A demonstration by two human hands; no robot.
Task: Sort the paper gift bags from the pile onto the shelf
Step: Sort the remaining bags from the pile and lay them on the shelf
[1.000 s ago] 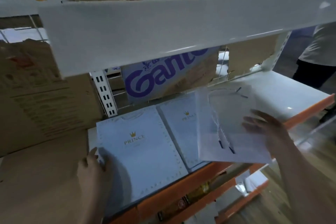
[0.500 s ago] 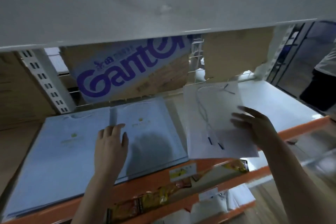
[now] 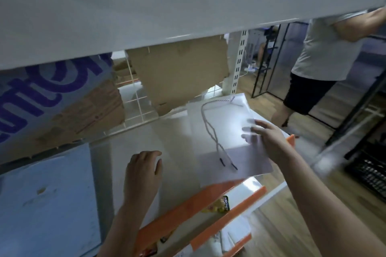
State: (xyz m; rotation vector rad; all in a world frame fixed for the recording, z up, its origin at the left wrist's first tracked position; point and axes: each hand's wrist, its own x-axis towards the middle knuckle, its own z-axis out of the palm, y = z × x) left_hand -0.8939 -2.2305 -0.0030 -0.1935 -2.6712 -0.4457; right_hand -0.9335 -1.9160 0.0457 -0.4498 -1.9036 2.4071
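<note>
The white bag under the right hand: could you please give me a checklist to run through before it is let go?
1. Right hand on the white bag: ok, though blurred.
2. Bag lying flat on the shelf: cannot tell.
3. Bag fully on the shelf: not ok, its near corner overhangs the orange edge.
4. Handle cord lying on the bag: ok.
5. Left hand clear of the bag: ok, it rests on the shelf.
6. Blue bags apart from it: ok.

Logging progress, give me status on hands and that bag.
Left hand flat on shelf, open. Right hand presses white gift bag flat. Bag overhangs front edge.
</note>
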